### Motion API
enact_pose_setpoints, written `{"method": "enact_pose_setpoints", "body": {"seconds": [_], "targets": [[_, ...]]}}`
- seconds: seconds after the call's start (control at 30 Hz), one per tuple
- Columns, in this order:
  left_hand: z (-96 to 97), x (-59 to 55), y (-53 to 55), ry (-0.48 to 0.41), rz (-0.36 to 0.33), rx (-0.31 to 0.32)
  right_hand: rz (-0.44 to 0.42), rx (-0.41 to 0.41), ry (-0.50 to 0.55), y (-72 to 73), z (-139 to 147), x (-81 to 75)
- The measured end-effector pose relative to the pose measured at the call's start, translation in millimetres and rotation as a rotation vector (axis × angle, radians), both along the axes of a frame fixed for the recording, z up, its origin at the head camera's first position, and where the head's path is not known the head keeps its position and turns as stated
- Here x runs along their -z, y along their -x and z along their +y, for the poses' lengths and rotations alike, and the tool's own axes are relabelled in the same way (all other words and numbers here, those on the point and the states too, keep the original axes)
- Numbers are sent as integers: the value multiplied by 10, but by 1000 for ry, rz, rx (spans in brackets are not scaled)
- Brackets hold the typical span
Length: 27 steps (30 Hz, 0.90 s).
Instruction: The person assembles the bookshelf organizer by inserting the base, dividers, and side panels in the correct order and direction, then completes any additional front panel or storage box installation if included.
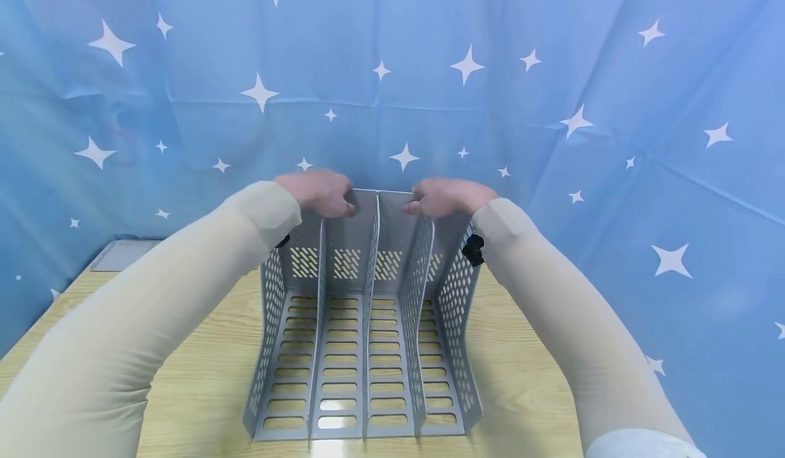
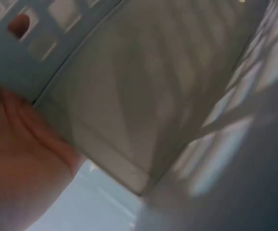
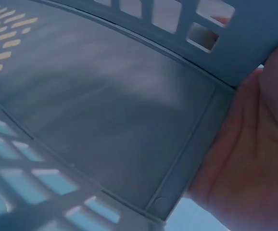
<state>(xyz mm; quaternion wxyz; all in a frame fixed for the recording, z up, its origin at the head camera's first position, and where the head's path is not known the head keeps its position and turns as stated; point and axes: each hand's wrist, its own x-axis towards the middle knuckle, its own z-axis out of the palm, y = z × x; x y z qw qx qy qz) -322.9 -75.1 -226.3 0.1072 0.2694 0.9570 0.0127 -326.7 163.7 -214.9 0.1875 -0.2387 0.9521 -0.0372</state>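
Note:
A grey plastic file rack (image 1: 346,233) with perforated upright dividers and a slotted base faces me in the head view. My left hand (image 1: 321,193) grips the top edge of its back panel on the left side. On the right, my right hand (image 1: 450,197) holds the same edge, fingers curled over it. In the left wrist view the palm of the left hand (image 2: 28,163) lies against the grey panel (image 2: 124,96). The right wrist view has the right hand (image 3: 240,163) at the panel's (image 3: 110,96) edge. Several compartments of the rack hold nothing.
Beneath the rack is a light wood table (image 1: 202,376). A flat grey panel (image 1: 122,256) lies at its back left edge, partly behind my left sleeve. A blue curtain with white stars (image 1: 429,35) hangs close behind the table.

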Motion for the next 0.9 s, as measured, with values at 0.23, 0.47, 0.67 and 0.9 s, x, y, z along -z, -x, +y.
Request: {"method": "enact_pose_setpoints", "body": {"seconds": [0.23, 0.47, 0.67, 0.9], "targets": [[-13, 110, -6, -14, 3, -32, -29, 6, 8, 5, -10, 123], [-35, 126, 18, -47, 3, -34, 30, 16, -2, -3, -39, 111], [-39, 107, 26, -52, -27, -46, 53, 8, -28, 16, -87, 88], [3, 21, 53, -17, -79, -32, -23, 43, -3, 93, -96, 74]]}}
